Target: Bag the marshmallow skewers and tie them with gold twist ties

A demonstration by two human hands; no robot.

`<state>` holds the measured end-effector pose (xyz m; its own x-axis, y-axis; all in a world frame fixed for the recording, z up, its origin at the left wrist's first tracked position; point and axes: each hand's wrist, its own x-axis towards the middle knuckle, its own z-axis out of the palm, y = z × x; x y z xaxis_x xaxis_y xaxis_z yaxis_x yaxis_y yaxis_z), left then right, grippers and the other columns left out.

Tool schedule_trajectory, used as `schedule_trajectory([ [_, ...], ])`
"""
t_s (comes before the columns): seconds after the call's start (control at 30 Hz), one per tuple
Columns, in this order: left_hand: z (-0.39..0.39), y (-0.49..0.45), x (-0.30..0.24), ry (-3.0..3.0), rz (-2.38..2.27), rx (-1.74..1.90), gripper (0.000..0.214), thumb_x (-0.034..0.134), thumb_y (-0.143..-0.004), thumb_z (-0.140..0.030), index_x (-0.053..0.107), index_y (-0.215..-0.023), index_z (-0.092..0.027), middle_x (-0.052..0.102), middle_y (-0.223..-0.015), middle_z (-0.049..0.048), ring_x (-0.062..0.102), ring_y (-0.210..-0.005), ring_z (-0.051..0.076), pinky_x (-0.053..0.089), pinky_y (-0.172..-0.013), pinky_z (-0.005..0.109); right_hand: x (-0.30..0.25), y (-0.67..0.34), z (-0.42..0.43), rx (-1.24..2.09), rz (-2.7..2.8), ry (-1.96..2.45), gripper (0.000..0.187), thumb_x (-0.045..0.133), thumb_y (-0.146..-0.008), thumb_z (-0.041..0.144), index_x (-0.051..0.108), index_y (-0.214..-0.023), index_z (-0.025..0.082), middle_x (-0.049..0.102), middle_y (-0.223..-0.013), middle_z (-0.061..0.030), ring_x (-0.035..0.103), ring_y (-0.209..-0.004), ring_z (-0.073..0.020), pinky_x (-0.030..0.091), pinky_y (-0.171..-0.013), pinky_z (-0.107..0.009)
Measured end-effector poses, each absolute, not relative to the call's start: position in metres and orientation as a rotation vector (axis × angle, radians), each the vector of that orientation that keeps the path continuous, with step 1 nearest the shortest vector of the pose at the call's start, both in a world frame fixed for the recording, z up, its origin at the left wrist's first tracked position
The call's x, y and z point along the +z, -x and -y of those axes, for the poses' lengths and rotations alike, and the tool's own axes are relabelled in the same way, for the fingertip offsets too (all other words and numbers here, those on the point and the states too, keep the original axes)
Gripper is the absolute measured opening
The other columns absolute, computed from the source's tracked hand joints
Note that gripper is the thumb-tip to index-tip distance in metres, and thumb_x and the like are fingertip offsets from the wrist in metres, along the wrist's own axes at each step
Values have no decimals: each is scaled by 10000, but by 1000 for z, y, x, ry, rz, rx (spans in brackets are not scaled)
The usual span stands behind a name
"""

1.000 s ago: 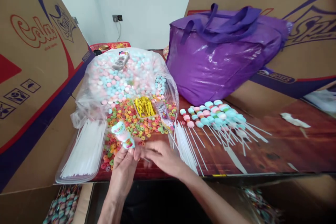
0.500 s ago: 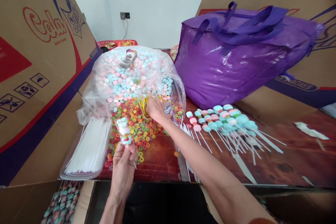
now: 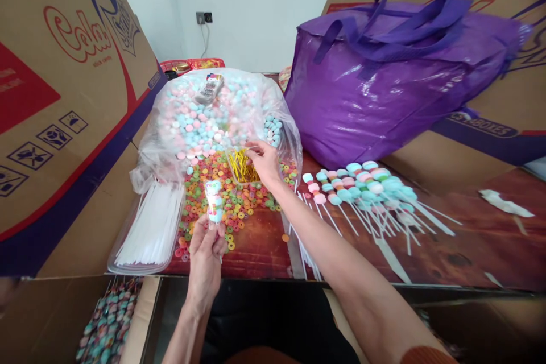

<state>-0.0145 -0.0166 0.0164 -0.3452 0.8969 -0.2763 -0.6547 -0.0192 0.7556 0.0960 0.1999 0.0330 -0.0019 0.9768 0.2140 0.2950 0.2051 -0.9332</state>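
My left hand is closed round the lower end of a wrapped marshmallow skewer, which stands upright over the loose candy rings. Clear film with printed marks covers its pale blue and white pieces. My right hand reaches across to a clear box of gold twist ties. Its thumb and fingers are pinched together at the box's right side; whatever is between them is too small to make out. Gummy rings in red, orange, yellow and green lie spread around and below the box.
Behind stands a large clear bag of pink, blue and white marshmallows. White sticks fill a tray at left. Finished skewers lie at right, before a purple bag. Cardboard boxes flank the table; more skewers sit below.
My right hand has lifted and drawn slightly right, out of the twist ties, uncovering more of them. My left hand has shifted right with the skewer, now more upright. The view has moved slightly.
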Motion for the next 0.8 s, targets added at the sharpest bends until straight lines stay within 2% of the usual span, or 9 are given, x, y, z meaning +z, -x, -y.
schedule_trajectory([
  [0.1,14,10,19,-393,-1057,1685,264,724,-810,-282,489,-919,-234,537,-697,-57,318,-497,39,242,-484,160,41,-103,-177,950,1254,1204,163,573,-781,268,608,-910,173,663,-750,0,644,-577,-136,463,-528,-232],
  [0.23,5,-1,18,-463,-996,1659,298,743,-800,-303,465,-874,-223,532,-688,-59,321,-494,39,231,-482,167,48,-110,-109,1301,886,940,264,741,-685,273,632,-917,209,664,-701,31,656,-590,-138,506,-560,-248],
  [0.3,2,-10,17,-499,-953,1642,304,751,-798,-324,479,-884,-217,549,-708,-53,318,-495,38,228,-480,174,45,-110,-71,1404,839,907,213,775,-690,278,658,-847,195,672,-719,15,662,-615,-141,521,-581,-259],
  [0.4,3,-25,16,-531,-910,1613,297,761,-794,-316,509,-912,-214,569,-722,-43,368,-526,48,275,-505,186,32,-111,-28,1309,827,959,150,779,-732,266,672,-810,195,678,-746,7,655,-674,-146,536,-654,-276],
  [0.57,12,-40,19,-578,-899,1555,280,769,-783,-271,534,-925,-220,526,-673,-62,406,-553,61,326,-551,198,13,-124,-4,1056,972,1138,127,724,-814,301,691,-880,197,700,-854,-22,649,-785,-173,531,-727,-291],
  [0.8,15,-52,18,-658,-987,1543,299,737,-822,-395,525,-891,-196,519,-687,-49,370,-532,52,297,-508,190,13,-140,1,1010,1094,1185,145,652,-862,335,675,-863,192,698,-839,-39,644,-782,-195,520,-739,-311],
])
